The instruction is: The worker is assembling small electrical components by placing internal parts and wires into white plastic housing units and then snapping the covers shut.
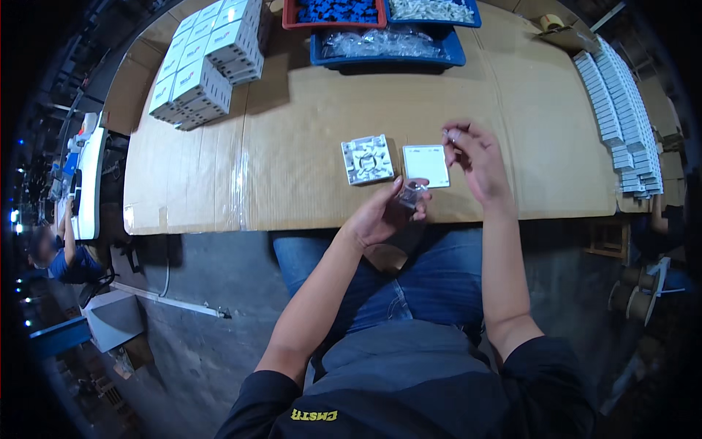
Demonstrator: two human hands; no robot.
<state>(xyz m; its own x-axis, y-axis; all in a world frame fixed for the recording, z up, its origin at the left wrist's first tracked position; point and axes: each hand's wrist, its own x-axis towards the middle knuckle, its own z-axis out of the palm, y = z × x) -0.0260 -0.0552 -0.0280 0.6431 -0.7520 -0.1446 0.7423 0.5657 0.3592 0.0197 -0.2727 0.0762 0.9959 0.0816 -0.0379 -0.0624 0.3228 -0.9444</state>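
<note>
My left hand (384, 212) is at the near table edge, fingers closed on a small clear plastic bag (412, 194) with small parts inside. My right hand (474, 159) is raised just right of it, thumb and forefinger pinching a tiny pale piece (451, 135). On the cardboard-covered table (292, 168) in front of my hands lie a white square base part (366, 159) with moulded ribs facing up and a flat white square cover plate (425, 165), side by side.
Stacked white boxes (208, 62) stand at the far left. A red bin (333, 12) and blue bins (387, 44) of small parts sit at the far edge. Rows of white plates (618, 110) line the right side. Another person (62, 252) sits far left.
</note>
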